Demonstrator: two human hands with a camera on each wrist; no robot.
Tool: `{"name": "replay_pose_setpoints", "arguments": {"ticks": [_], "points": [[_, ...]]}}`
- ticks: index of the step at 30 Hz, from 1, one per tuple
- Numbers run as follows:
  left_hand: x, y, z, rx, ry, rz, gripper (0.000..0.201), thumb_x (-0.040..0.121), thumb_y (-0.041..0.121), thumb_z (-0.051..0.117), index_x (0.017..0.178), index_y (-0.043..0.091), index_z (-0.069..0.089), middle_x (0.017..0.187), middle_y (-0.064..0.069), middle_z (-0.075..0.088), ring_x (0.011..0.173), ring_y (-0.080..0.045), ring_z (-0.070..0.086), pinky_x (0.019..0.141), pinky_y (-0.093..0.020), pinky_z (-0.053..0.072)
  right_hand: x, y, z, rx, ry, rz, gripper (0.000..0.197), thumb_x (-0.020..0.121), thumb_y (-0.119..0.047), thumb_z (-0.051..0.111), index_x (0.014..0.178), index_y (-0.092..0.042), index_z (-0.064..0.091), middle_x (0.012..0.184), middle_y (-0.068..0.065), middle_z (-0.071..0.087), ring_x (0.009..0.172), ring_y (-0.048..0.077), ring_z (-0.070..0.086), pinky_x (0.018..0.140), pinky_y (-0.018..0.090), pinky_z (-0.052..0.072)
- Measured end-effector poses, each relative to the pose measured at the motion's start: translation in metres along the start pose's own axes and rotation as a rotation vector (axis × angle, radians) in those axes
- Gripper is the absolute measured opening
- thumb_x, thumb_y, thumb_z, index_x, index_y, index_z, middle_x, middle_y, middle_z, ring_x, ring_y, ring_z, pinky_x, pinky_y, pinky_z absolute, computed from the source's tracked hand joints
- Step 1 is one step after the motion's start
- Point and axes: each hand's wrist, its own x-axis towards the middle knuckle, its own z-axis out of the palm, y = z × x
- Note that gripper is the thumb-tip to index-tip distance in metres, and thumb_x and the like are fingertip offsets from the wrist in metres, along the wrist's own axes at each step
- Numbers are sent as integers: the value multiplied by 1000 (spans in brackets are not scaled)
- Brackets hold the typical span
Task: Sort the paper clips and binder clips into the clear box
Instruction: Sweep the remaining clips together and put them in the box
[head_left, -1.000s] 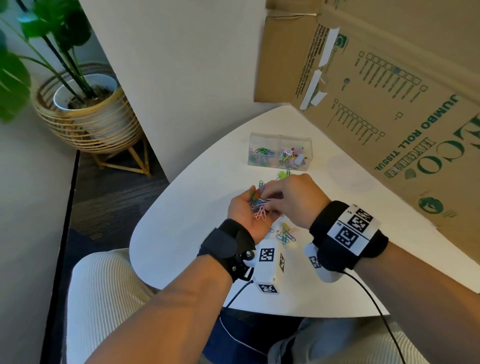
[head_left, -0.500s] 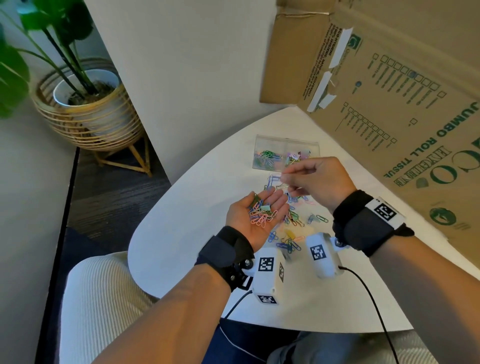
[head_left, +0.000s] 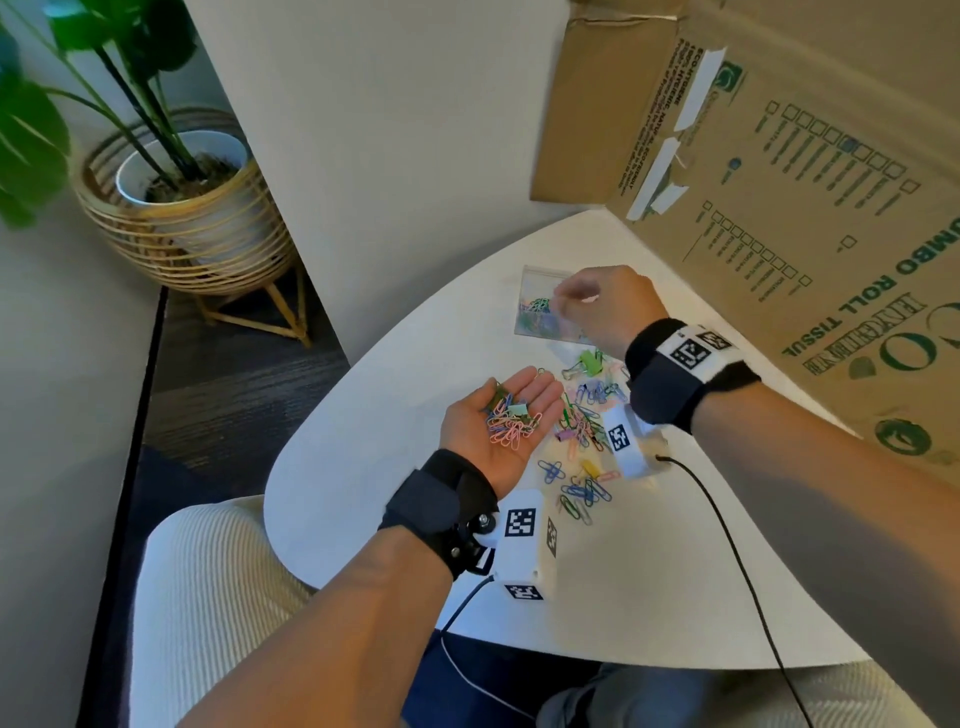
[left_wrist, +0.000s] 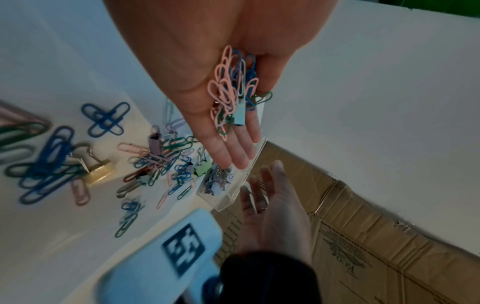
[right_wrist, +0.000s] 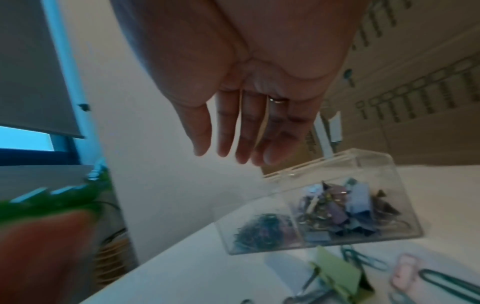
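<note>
My left hand lies palm up over the white table with straight fingers, carrying a heap of coloured paper clips and one small pale-blue binder clip. My right hand hovers above the clear box at the back. In the right wrist view its fingers hang straight and hold nothing. The box's left compartment holds paper clips, and its right one holds binder clips. Loose clips are scattered on the table between my hands, among them a green binder clip.
A big cardboard box stands along the table's right and back side, close to the clear box. A potted plant in a wicker stand sits on the floor at the left. A black cable trails from my right wrist across the table.
My right hand has left my left palm, where it was pinching at the clips, and gone back over the clear box; its fingers are now straight and empty. The left hand stays palm up.
</note>
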Motion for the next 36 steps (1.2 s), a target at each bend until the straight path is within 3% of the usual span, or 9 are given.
{"name": "replay_pose_setpoints", "arguments": {"ticks": [4, 6, 9, 12, 16, 19, 26, 31, 36], "points": [[4, -2, 0, 19, -7, 26, 47, 103, 27, 27, 115, -6, 57, 89, -22, 69, 81, -33, 68, 89, -46, 51, -48, -10, -1, -39, -313, -153, 11, 87, -23, 67, 78, -24, 74, 78, -9, 75, 75, 5, 70, 74, 23, 54], [4, -6, 0, 32, -21, 15, 50, 102, 30, 28, 120, -5, 58, 98, -21, 66, 80, -30, 66, 99, -42, 44, -61, -8, 3, -162, -394, -203, 17, 86, -28, 68, 71, -35, 68, 83, -10, 75, 74, 4, 69, 70, 24, 54], [2, -11, 2, 24, -17, -23, 54, 100, 30, 31, 97, -6, 72, 100, -20, 61, 92, -31, 57, 113, -41, 27, -70, -4, 11, -404, -377, -300, 11, 88, -36, 64, 79, -32, 69, 85, -8, 70, 71, 10, 62, 65, 28, 48], [-4, -14, 5, 68, -16, -5, 53, 101, 29, 31, 93, -5, 71, 98, -23, 66, 90, -33, 62, 99, -41, 44, -75, -1, 13, -264, -319, -278, 14, 88, -28, 63, 76, -30, 68, 105, -15, 71, 69, 1, 59, 70, 26, 48], [-11, -14, 8, 113, 14, 26, 48, 102, 29, 29, 101, -3, 65, 95, -22, 68, 81, -33, 68, 77, -39, 55, -85, 2, 12, -223, -264, -284, 13, 88, -26, 62, 77, -27, 69, 105, -15, 72, 83, 11, 64, 79, 33, 53], [-12, -18, 10, 67, 27, 6, 44, 101, 27, 35, 90, -2, 66, 90, -19, 64, 84, -31, 64, 91, -40, 48, -93, 0, 16, -328, -239, -316, 10, 89, -31, 62, 94, -30, 70, 95, -12, 71, 83, 12, 62, 77, 31, 52], [-16, -22, 13, 95, -13, -10, 41, 101, 28, 32, 99, -1, 61, 96, -21, 67, 87, -31, 65, 79, -38, 54, -95, 2, 12, 176, -228, -79, 22, 81, -5, 72, 92, -24, 74, 81, -6, 67, 70, 4, 59, 67, 16, 51], [-8, -22, 11, 27, -21, -35, 37, 100, 28, 36, 119, 2, 55, 107, -21, 63, 99, -33, 61, 86, -46, 53, -94, 7, 4, 478, -237, 23, 28, 84, 2, 70, 101, -21, 73, 89, 4, 66, 71, 16, 64, 71, 27, 59], [-7, -24, 14, 26, -54, -43, 41, 103, 25, 30, 106, -4, 58, 95, -23, 67, 93, -36, 64, 84, -51, 53, -87, 16, -4, 528, -140, 35, 22, 92, -1, 61, 105, -15, 72, 79, 1, 72, 60, 5, 63, 55, 12, 45]]}}
